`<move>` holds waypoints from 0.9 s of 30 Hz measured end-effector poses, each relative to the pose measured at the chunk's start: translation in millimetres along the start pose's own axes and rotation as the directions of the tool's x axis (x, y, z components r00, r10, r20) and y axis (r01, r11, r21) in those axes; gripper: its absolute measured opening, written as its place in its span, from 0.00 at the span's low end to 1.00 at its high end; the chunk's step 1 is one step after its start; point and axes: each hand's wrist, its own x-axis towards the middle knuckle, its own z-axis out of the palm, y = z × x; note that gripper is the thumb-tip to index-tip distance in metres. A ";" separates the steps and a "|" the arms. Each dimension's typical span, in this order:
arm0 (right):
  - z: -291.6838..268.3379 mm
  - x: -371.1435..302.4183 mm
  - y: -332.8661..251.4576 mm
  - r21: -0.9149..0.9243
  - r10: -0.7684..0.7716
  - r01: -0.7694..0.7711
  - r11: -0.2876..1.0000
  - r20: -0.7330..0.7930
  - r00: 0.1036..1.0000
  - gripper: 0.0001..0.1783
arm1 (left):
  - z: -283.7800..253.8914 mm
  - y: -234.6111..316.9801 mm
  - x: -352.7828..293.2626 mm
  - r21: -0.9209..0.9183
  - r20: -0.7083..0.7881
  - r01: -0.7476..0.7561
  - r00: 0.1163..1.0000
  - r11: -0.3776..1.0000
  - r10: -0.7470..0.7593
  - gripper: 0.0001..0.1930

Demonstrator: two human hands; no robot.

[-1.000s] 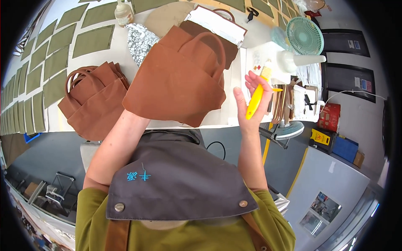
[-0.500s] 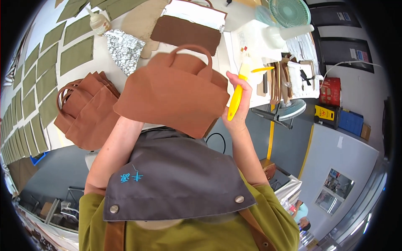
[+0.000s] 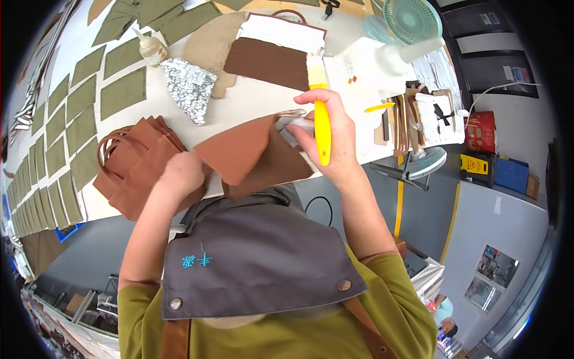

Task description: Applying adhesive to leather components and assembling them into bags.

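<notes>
My right hand (image 3: 339,140) is closed around a flat brush (image 3: 323,122) with a yellow handle and pale bristles pointing away from me. Its thumb side also meets the right end of a brown fabric bag (image 3: 239,152), where whitish lining shows. This bag lies folded over at the near table edge, its handles out of sight. Between it and a stack of brown handled bags (image 3: 134,161) is my left hand (image 3: 184,175), knuckles up and fingers bent downward. Those fingertips are hidden, so whether they grip anything is unclear.
Olive fabric pieces (image 3: 122,93) lie in rows at left, near a glue bottle (image 3: 153,51) and a crumpled silvery patterned sheet (image 3: 190,90). Beyond is a brown-and-white panel (image 3: 272,63). To the right are a white container (image 3: 400,60), brown strips (image 3: 409,122) and a green fan (image 3: 412,21).
The brown bag has been turned and lowered, hiding its handles and showing its lining. My left hand has come out from under it toward the stack; the right has shifted left with the brush.
</notes>
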 end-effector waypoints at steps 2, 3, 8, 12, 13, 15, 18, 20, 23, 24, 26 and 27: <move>9.5 0.0 4.1 0.073 -0.001 -0.004 0.997 0.060 0.998 0.27 | -17.4 31.7 -32.3 0.461 -0.164 0.007 0.983 0.887 0.077 0.11; 13.6 0.5 3.4 0.071 -0.009 0.003 0.997 0.078 0.997 0.27 | -21.0 38.2 -45.7 0.272 -0.292 -0.080 0.943 0.959 0.162 0.09; 26.3 5.8 -0.9 0.067 -0.044 0.037 0.997 0.107 0.993 0.28 | 0.2 69.3 -49.2 0.349 -0.449 -0.664 0.501 0.661 0.740 0.17; 28.9 6.8 -4.3 0.078 -0.121 0.113 0.990 0.109 0.987 0.28 | 1.8 76.3 -29.7 0.485 -0.327 -0.692 0.424 0.535 0.845 0.20; 29.4 6.0 -3.9 0.080 -0.122 0.114 0.990 0.108 0.987 0.28 | 0.7 77.0 -27.7 0.487 -0.327 -0.690 0.424 0.535 0.845 0.20; 30.0 3.4 -1.5 0.071 -0.136 0.130 0.989 0.084 0.987 0.28 | 0.2 78.0 -23.7 0.630 -0.326 -0.630 0.316 0.454 0.891 0.16; 32.6 -0.5 1.0 0.081 -0.117 0.109 0.991 0.102 0.988 0.28 | 3.1 74.1 -20.8 0.684 -0.413 -0.556 0.238 0.472 0.879 0.13; 32.2 -0.2 0.8 0.074 -0.129 0.122 0.990 0.096 0.987 0.29 | 5.4 67.3 -16.1 0.642 -0.424 -0.560 0.310 0.524 0.851 0.12; 30.1 -1.3 2.4 0.073 -0.144 0.138 0.988 0.093 0.985 0.29 | 11.5 63.2 -13.4 0.670 -0.433 -0.532 0.286 0.518 0.855 0.13; 29.8 -1.1 2.9 0.078 -0.149 0.142 0.987 0.085 0.985 0.29 | 13.4 63.1 -12.8 0.742 -0.418 -0.495 0.188 0.453 0.889 0.13; 29.4 -1.7 2.8 0.071 -0.142 0.136 0.988 0.091 0.986 0.29 | 25.2 62.2 -13.7 0.660 -0.510 -0.557 0.161 0.504 0.845 0.14; 28.9 -1.4 2.6 0.064 -0.138 0.132 0.989 0.096 0.986 0.28 | 29.3 61.2 -13.3 0.571 -0.598 -0.618 0.138 0.541 0.789 0.14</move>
